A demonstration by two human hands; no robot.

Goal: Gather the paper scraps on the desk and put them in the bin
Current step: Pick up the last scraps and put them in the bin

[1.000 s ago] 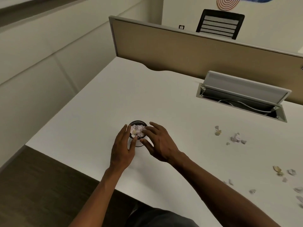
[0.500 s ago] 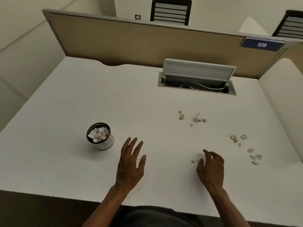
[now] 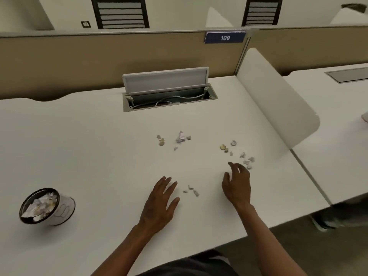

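Note:
A small round bin [image 3: 65, 208] with a dark rim stands at the near left of the white desk [image 3: 79, 146], with crumpled paper inside. Paper scraps lie in three groups: a middle cluster [image 3: 180, 138], a right cluster [image 3: 242, 155], and three small bits [image 3: 191, 190] between my hands. My left hand [image 3: 159, 204] rests flat on the desk, fingers spread, just left of those bits. My right hand [image 3: 238, 183] hovers with curled, parted fingers at the near edge of the right cluster. Neither hand holds anything.
An open cable tray [image 3: 169, 96] with a raised lid sits in the desk at the back. A tan partition [image 3: 99, 60] with a "109" sign [image 3: 225, 37] closes the far side. A white side divider [image 3: 278, 108] bounds the right. Chairs stand behind.
Both hands left the bin and moved right across the desk. The view swung right, so the bin now lies far left. My right hand has gone on past the small bits to the right cluster.

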